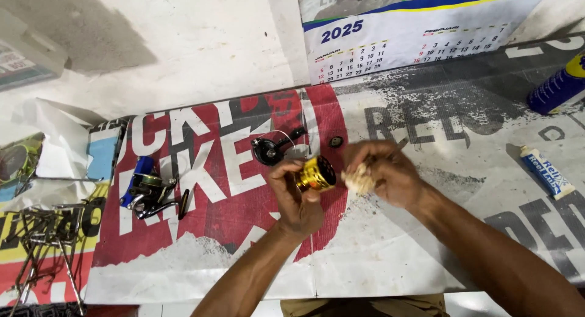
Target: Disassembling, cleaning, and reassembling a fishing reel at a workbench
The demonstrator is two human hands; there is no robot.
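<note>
From the head camera we look straight down at the bench, and our left hand [297, 198] has its fingers curled tight around a gold spool [315, 174], open end facing right, held just above the printed banner [426, 140] near the middle of the bench. Our right hand [387, 174] sits just beside it, fingers pinched closed on a pale wad of cloth [359, 180], and that cloth is right up against the spool's rim; whether it truly touches, we cannot tell. Just behind the spool lies a black reel part [271, 150] with a thin wire loop, and a small dark round piece [336, 141] rests near it. Over to the left, a blue and black fishing reel [149, 192] lies on its side. Further left, a heap of metal tools [42, 244] at the bench edge. Far right, a white and blue tube [546, 170] lies flat, and a blue spray can [557, 85] sits at the corner. A wall calendar [414, 30] hangs down behind.
</note>
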